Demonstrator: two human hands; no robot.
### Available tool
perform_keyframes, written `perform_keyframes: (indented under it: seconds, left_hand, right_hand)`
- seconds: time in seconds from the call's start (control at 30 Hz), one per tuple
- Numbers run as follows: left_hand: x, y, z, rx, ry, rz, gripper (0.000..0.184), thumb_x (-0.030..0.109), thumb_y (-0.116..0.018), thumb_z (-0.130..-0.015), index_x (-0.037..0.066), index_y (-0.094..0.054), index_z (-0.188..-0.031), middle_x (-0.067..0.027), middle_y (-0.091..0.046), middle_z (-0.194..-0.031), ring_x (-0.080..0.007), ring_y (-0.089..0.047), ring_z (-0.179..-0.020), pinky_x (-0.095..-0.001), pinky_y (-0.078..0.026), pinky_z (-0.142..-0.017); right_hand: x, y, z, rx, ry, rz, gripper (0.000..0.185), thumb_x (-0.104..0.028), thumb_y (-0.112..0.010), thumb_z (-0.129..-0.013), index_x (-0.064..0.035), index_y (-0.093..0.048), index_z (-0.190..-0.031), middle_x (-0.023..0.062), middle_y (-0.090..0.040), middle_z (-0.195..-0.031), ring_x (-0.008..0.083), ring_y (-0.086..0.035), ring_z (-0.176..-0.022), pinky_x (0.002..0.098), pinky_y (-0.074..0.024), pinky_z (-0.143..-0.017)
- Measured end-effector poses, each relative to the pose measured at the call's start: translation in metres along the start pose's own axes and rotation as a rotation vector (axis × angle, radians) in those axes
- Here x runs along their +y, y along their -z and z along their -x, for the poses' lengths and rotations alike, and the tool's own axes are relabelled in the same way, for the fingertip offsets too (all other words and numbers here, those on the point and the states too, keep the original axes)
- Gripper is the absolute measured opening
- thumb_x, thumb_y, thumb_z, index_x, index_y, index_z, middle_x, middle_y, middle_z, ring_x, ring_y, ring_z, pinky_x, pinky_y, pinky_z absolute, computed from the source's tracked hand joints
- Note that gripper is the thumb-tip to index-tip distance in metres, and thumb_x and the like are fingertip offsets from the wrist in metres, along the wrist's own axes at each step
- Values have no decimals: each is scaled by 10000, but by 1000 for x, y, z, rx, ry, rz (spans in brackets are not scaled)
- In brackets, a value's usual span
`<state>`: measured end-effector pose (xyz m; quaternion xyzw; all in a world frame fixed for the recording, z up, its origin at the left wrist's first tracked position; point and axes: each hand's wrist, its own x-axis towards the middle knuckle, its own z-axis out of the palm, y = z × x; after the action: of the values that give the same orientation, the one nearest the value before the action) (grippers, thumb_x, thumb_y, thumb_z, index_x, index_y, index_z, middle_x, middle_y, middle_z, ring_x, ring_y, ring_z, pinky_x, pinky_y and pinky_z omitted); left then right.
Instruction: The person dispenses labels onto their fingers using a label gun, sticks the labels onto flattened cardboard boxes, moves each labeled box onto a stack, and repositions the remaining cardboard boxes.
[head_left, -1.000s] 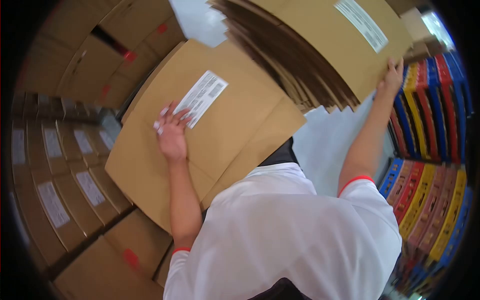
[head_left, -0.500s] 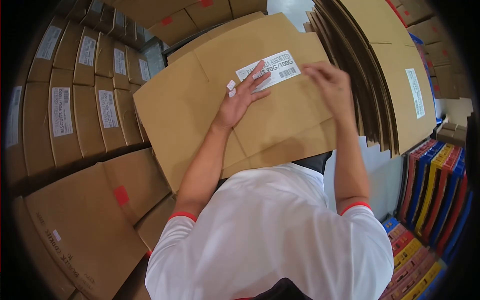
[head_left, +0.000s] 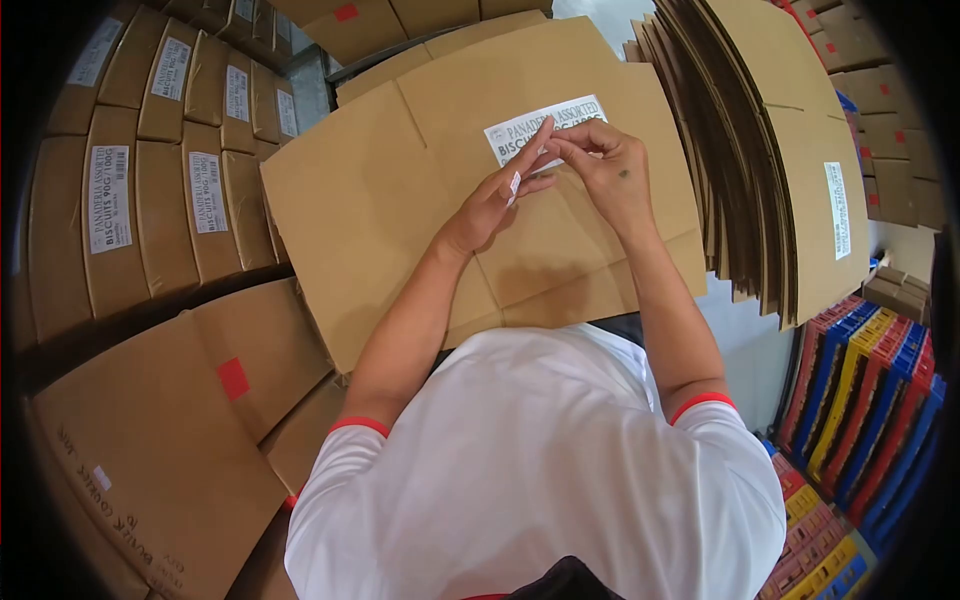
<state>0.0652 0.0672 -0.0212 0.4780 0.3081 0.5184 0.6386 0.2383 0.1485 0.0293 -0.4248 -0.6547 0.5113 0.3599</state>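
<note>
A flat brown cardboard carton [head_left: 400,230] lies in front of me, with a white printed label [head_left: 507,136] reading Panaderia Assorted Biscuits near its far middle. Over the carton, my left hand [head_left: 492,203] has its fingers stretched out. A small white sticker [head_left: 514,186] clings to its thumb side. My right hand [head_left: 608,168] pinches thumb and forefinger together at the left hand's fingers, above the label. Whatever is in that pinch is too small or hidden to make out. Both hands partly cover the label.
Labelled cartons [head_left: 110,195] are stacked at the left, and a larger carton with red tape [head_left: 233,378] lies nearer. At the right stands a pile of flattened cartons [head_left: 800,170]. Red, blue and yellow packs [head_left: 860,380] are stacked at the lower right.
My right hand has moved left from the label's right side to my left hand's fingers. The left hand has turned, its fingers now closer together.
</note>
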Motion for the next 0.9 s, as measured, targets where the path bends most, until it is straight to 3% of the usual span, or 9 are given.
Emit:
perform_keyframes:
  seconds: [0.17, 0.27, 0.37, 0.47, 0.9]
  left_hand:
    - [-6, 0, -2, -49, -39, -38, 1167, 851, -460, -920, 99, -29, -1702, -136, -98, -1771, -355, -257, -1585, -529, -297, -1239]
    - [-6, -3, -2, 22, -101, -13, 1050, 788, -442, -976, 166, -21, -1709, -163, -117, -1764, -394, -303, -1563, -537, -317, -1221]
    - [-6, 5, -4, 171, -12, 103, 1172, 853, -468, -910, 157, 41, -1704, -163, -101, -1768, -387, -370, -1530, -512, -371, -1195]
    - [-6, 7, -5, 142, -25, 95, 1169, 848, -478, -906, 146, 5, -1707, -172, -120, -1763, -387, -406, -1508, -499, -397, -1175]
    - [-6, 5, -3, 160, -37, 94, 1111, 816, -486, -927, 108, -120, -1702, -168, -183, -1748, -372, -433, -1489, -500, -417, -1149]
  right_hand:
    - [-2, 9, -2, -16, 145, 174, 99, -63, -775, -907, 23, -768, -957, 90, -776, -880, 149, -725, -791, 300, -572, -741]
    - [-1, 33, -7, -59, 15, 68, 91, -73, -753, -920, 7, -757, -961, 50, -747, -837, 120, -682, -739, 275, -543, -699]
    - [8, 68, -30, -15, -145, 11, 107, -112, -731, -943, -5, -740, -949, 13, -703, -790, 94, -628, -688, 258, -500, -646]
    - [28, 81, -43, -141, -317, 107, 204, -181, -714, -973, 7, -699, -895, 15, -663, -747, 79, -587, -641, 252, -453, -583]
    - [44, 65, -74, -266, -331, 455, 246, -200, -702, -1003, 22, -679, -897, 15, -602, -682, 84, -529, -562, 268, -417, -504]
